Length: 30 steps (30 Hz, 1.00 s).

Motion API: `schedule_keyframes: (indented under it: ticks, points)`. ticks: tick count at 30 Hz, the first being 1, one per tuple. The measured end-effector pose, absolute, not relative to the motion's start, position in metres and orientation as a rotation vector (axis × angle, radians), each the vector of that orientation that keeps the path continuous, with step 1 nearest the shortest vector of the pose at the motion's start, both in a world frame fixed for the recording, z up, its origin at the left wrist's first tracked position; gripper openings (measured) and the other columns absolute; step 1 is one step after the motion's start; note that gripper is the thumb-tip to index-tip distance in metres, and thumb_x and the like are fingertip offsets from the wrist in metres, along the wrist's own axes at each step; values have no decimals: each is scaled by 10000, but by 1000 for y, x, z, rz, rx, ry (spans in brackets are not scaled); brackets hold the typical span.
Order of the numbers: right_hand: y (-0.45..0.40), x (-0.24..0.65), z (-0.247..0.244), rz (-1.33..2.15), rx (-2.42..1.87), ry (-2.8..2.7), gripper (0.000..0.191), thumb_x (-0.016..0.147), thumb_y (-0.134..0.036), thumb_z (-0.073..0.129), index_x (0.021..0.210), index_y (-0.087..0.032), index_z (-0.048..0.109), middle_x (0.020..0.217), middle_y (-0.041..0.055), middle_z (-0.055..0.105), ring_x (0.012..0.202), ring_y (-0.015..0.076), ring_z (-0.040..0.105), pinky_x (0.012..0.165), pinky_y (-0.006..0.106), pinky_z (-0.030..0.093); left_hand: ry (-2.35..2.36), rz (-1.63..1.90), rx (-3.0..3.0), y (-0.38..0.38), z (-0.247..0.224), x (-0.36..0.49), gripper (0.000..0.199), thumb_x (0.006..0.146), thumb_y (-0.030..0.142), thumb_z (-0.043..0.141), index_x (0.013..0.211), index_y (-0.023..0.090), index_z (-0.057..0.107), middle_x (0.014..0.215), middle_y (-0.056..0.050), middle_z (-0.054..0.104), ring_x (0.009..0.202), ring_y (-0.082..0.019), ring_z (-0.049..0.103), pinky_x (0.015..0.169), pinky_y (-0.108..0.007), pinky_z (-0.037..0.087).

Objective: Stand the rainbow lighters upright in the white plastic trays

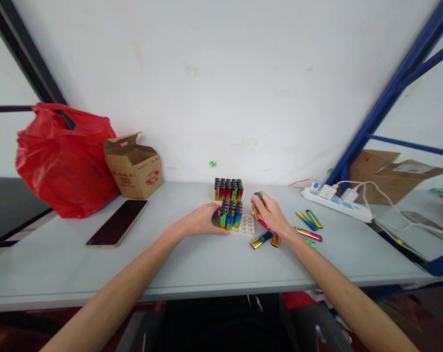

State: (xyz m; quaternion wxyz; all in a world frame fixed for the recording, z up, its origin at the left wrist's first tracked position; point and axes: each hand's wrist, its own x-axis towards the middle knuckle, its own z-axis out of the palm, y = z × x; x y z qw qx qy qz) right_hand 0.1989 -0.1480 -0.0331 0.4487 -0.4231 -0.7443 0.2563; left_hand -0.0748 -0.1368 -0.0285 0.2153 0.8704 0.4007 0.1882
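Several colourful lighters point(230, 215) stand upright in the left part of a white tray point(247, 226) with round holes; holes at its right hold nothing. My left hand point(203, 220) is at the tray's left side, thumb and fingers spread around its end. Just right of the tray, my right hand point(266, 210) has its fingers closed on a lighter point(258, 195) with a dark top. Behind the tray, a second block of upright lighters point(228, 189) stands near the wall. Loose lighters point(261, 240) lie below and beside my right hand, and more point(308, 234) lie farther right.
A red plastic bag point(65, 156), an open cardboard box point(135, 168) and a dark-screened phone point(118, 222) are at the left of the grey table point(192, 274). A white power strip point(337, 203) with cables lies at the right, near a blue metal frame point(381, 105).
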Motion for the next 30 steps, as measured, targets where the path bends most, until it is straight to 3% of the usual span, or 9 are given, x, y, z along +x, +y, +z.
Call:
schedule_keyframes:
  ticks: [3,6,9,13,17,23,30]
  points:
    - [-151,200,-28,368,-1007,-2027,465,1062,-606,401,848,-224,558,852,45,632,784,187,592,751,313,484,1105,537,2416,-137,-29,-74,643,682,662,833,1092,194,672,988,-64,721,831,-248,654,725,-341,496]
    - [-151,201,-28,280,-1053,-2151,527,1055,-622,415,713,-228,487,658,-1,553,631,161,501,647,298,419,1129,553,2429,-138,-30,-73,622,674,664,836,1046,197,666,963,-60,716,804,-246,649,706,-344,487]
    - [-153,202,-28,433,-1096,-2190,559,1029,-659,454,681,-223,491,563,-22,567,537,139,480,575,280,376,1163,584,2436,-138,-31,-72,610,659,688,832,982,202,655,926,-50,707,782,-250,644,695,-352,483]
    - [-157,200,-27,672,-1049,-2208,544,989,-675,531,744,-196,616,648,13,711,569,150,590,592,263,426,1149,589,2440,-138,-32,-72,624,662,684,833,1024,204,664,958,-53,716,806,-251,649,709,-348,488]
    - [-158,196,-31,756,-1028,-2244,508,966,-652,595,747,-197,640,682,21,741,553,147,594,564,254,409,1138,566,2438,-138,-31,-72,657,674,674,833,1105,205,673,996,-59,728,835,-256,658,727,-341,485]
    - [-154,191,-38,357,-1060,-2322,498,947,-653,638,701,-221,601,646,13,639,560,150,490,574,274,311,1116,560,2417,-140,-28,-72,666,680,669,831,1130,203,675,981,-55,727,823,-254,653,716,-345,483]
    - [-155,203,-27,420,-1059,-2393,522,1082,-553,402,721,-221,581,645,-1,594,593,152,497,618,280,325,1135,576,2415,-137,-31,-72,626,662,664,845,1037,199,659,967,-57,717,820,-260,651,721,-356,486]
